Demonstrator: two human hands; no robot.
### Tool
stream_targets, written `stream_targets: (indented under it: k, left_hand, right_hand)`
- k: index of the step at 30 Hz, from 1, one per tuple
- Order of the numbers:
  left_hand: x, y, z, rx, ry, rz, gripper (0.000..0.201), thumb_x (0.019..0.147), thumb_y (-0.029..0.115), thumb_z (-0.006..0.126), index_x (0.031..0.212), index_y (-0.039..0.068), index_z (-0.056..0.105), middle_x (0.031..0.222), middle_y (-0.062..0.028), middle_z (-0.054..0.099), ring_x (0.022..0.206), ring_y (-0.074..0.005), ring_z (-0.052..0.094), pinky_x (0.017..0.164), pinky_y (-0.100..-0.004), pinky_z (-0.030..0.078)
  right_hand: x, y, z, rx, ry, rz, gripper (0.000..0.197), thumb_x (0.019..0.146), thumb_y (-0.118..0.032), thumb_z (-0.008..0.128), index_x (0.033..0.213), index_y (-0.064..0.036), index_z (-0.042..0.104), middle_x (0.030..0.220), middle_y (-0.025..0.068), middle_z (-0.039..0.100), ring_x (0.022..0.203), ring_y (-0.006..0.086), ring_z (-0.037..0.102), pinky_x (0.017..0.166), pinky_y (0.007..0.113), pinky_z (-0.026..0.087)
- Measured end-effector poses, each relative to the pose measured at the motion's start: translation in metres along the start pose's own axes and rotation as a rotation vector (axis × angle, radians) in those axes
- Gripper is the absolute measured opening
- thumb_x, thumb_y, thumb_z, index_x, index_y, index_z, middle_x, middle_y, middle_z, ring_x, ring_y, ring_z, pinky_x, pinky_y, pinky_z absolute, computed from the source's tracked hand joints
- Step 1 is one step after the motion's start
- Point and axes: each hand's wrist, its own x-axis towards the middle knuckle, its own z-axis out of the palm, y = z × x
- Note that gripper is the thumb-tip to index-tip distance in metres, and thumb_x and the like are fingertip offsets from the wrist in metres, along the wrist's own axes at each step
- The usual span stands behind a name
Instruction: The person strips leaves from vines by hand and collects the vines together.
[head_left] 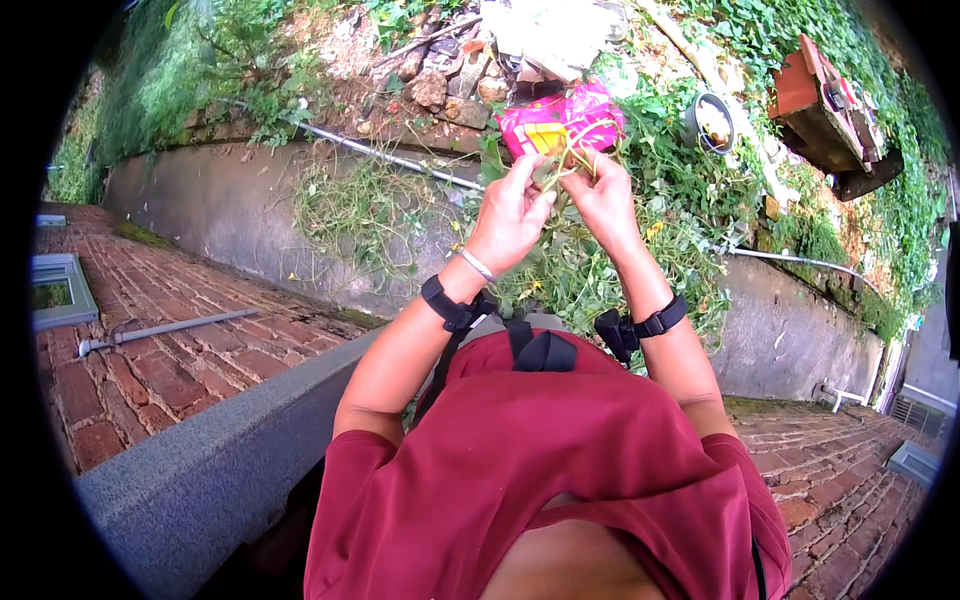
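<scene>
L hand [505,222] & R hand [607,208] are close tog., thumbs & fingers pinched on thin green stems [573,155]; both grip, neither's open. Stems sit btwn the fingertips, loose ends looping up across the pink bag [590,104] in view; bag has a yellow patch, lies just beyond the hands. Exact no. of stems: can't tell, too tangled.

Below & around the hands: leafy vines [665,235], hanging over the concrete wall [220,195]. Another clump, stringier [365,215], is to the L, nr the grey pipe [395,160]. Dark bucket [692,126] w/ stuff inside (contents unclear) is R of the bag, among greenery. Rocks [430,88] behind, upper L of bag. Pale bracelet [476,264] on L wrist; black strap [664,318] on R forearm.
</scene>
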Motion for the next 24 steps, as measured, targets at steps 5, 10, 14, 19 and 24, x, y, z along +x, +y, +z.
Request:
stream_targets:
  k: [5,10,14,19,24]
  left_hand:
    - [0.011,-0.011,0.005,-0.575,0.033,0.029,0.027,0.097,0.013,0.058,0.121,0.0,0.058,0.1,-0.0005,0.066,0.083,-0.0059,0.059,0.073,-0.0244,0.049]
    - [0.01,0.001,-0.005,-0.49,0.053,-0.128,0.022,0.099,0.017,0.054,0.102,0.001,0.069,0.09,-0.0004,0.069,0.071,-0.0039,0.055,0.063,-0.0198,0.043]
    - [0.009,-0.011,-0.022,-0.294,0.102,-0.189,0.021,0.098,0.014,0.054,0.095,0.0,0.069,0.087,-0.0022,0.069,0.062,-0.0044,0.051,0.057,-0.02,0.042]
    - [0.006,-0.034,-0.04,-0.289,0.222,-0.246,0.019,0.099,0.01,0.051,0.094,0.002,0.068,0.083,-0.0018,0.068,0.063,-0.0048,0.054,0.056,-0.0201,0.044]
    - [0.01,-0.037,-0.03,-0.203,0.303,-0.387,0.021,0.099,0.006,0.048,0.091,0.001,0.066,0.077,-0.0017,0.065,0.058,-0.0057,0.053,0.054,-0.0221,0.044]
  right_hand:
    - [0.012,-0.004,-0.019,-0.116,-0.021,-0.242,0.012,0.093,-0.01,0.058,0.093,-0.0015,0.067,0.078,0.0048,0.065,0.077,0.0149,0.063,0.078,0.032,0.049]
    - [0.019,0.015,-0.043,0.139,-0.153,0.167,0.023,0.097,-0.025,0.057,0.087,-0.006,0.067,0.07,-0.0015,0.061,0.065,0.0076,0.055,0.061,0.023,0.042]
    - [0.029,0.059,-0.093,0.248,0.003,0.306,0.025,0.097,-0.025,0.058,0.082,-0.0073,0.065,0.065,-0.0033,0.057,0.058,0.0058,0.047,0.054,0.021,0.035]
    - [0.007,0.067,-0.122,0.362,-0.108,0.243,0.031,0.102,-0.028,0.049,0.084,-0.0085,0.065,0.081,0.0052,0.071,0.061,0.0069,0.054,0.055,0.021,0.035]
    - [-0.007,0.059,-0.105,0.719,-0.028,0.373,0.034,0.102,-0.035,0.05,0.086,-0.0065,0.059,0.073,0.008,0.065,0.064,0.0134,0.057,0.06,0.025,0.044]
